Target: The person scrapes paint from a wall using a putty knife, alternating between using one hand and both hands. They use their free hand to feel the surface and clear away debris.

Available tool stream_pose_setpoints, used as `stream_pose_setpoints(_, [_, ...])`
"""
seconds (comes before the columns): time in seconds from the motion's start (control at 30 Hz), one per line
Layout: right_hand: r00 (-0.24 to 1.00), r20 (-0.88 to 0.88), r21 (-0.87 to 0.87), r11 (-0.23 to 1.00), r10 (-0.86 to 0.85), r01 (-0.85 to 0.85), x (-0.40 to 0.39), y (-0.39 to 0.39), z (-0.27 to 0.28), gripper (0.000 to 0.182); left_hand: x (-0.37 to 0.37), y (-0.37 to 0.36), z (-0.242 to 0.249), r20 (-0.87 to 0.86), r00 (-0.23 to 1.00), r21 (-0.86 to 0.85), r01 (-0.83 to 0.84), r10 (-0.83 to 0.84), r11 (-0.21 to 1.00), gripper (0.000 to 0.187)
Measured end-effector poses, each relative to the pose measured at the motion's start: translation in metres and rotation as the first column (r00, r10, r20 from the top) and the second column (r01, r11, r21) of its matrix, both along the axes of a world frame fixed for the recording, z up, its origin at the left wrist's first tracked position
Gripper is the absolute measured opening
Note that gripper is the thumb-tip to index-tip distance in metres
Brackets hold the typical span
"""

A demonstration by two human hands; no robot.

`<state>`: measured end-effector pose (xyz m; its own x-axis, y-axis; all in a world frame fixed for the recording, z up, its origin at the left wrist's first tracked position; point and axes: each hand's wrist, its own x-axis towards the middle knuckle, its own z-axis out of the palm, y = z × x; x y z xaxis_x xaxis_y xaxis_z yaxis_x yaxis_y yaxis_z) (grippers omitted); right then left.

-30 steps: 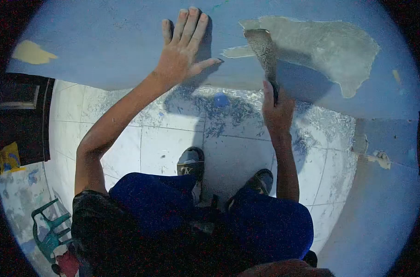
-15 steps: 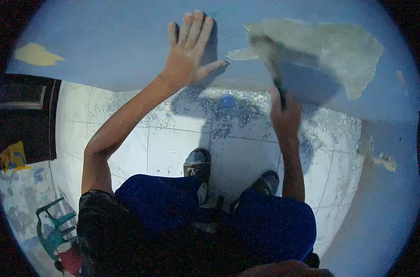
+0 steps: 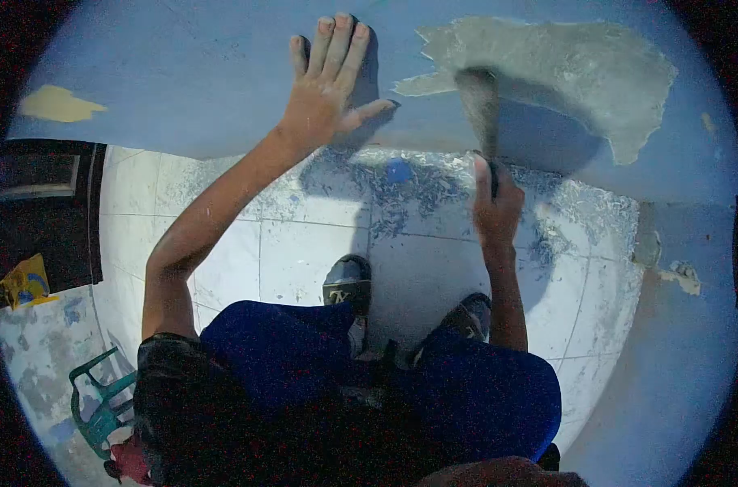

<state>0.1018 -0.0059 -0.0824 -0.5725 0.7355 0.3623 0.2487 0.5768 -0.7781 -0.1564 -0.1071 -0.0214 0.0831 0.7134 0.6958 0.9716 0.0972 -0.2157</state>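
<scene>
My left hand point(image 3: 322, 89) lies flat on the blue painted wall point(image 3: 198, 73), fingers up and thumb stretched out to the right. My right hand point(image 3: 497, 203) is wrapped round the dark handle of a paint scraper point(image 3: 480, 114), thumb along the handle. The scraper's flared blade points up, its wide edge over the lower part of a bare grey patch point(image 3: 563, 73) where the paint is gone. The patch has ragged edges, and a shadow falls across its lower side and the blue paint below.
Paint flakes point(image 3: 421, 199) litter the white tiled floor point(image 3: 304, 252) along the wall, around a small blue round thing point(image 3: 398, 170). A dark door point(image 3: 44, 219), a yellow bag point(image 3: 26, 280) and a green plastic chair point(image 3: 101, 406) are at left. Another wall point(image 3: 669, 357) stands at right.
The scraper has shifted slightly down on the grey patch and turned more upright, my right hand moving with it. My left hand stays flat on the wall. The view has shifted a little.
</scene>
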Motion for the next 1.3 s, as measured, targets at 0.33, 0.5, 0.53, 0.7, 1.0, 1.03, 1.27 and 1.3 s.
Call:
stream_pose_setpoints(0.33, [0.999, 0.000, -0.219, 0.975, -0.036, 0.035, -0.012, -0.014, 0.017, 0.028, -0.003, -0.009, 0.005, -0.141, 0.988, -0.148, -0.091, 0.070, 0.985, 0.109])
stream_pose_setpoints(0.5, [0.995, -0.090, -0.136, 0.989, 0.043, -0.055, -0.031, -0.024, 0.027, 0.026, 0.004, -0.005, -0.001, -0.116, 0.990, -0.122, -0.090, 0.076, 0.988, 0.110])
stream_pose_setpoints(0.53, [1.000, 0.015, -0.157, 0.987, 0.015, -0.013, -0.028, -0.024, 0.028, 0.026, 0.005, -0.003, -0.002, -0.117, 0.991, -0.117, -0.077, 0.063, 0.990, 0.110])
stream_pose_setpoints(0.7, [0.981, -0.193, 0.107, 0.994, 0.022, -0.001, -0.023, -0.014, 0.014, 0.028, 0.008, -0.007, 0.001, 0.028, 0.999, -0.076, -0.017, 0.019, 0.997, 0.098])
stream_pose_setpoints(1.0, [0.997, 0.075, -0.140, 0.990, -0.003, 0.014, -0.005, -0.004, 0.035, 0.022, 0.002, -0.012, 0.006, -0.035, 0.999, -0.127, -0.034, 0.030, 0.991, 0.103])
stream_pose_setpoints(1.03, [0.998, 0.057, -0.114, 0.993, -0.009, 0.016, -0.006, -0.007, 0.036, 0.022, 0.003, -0.010, 0.005, -0.055, 0.998, -0.149, -0.032, 0.024, 0.988, 0.106])
stream_pose_setpoints(1.27, [0.992, 0.125, -0.077, 0.997, -0.022, 0.032, -0.002, -0.005, 0.038, 0.026, 0.003, -0.010, 0.005, -0.019, 0.999, -0.130, -0.029, 0.027, 0.991, 0.102])
stream_pose_setpoints(1.3, [0.988, 0.153, -0.134, 0.990, -0.030, 0.051, 0.002, -0.004, 0.037, 0.027, 0.004, -0.012, 0.006, 0.002, 0.999, -0.122, -0.034, 0.035, 0.992, 0.099])
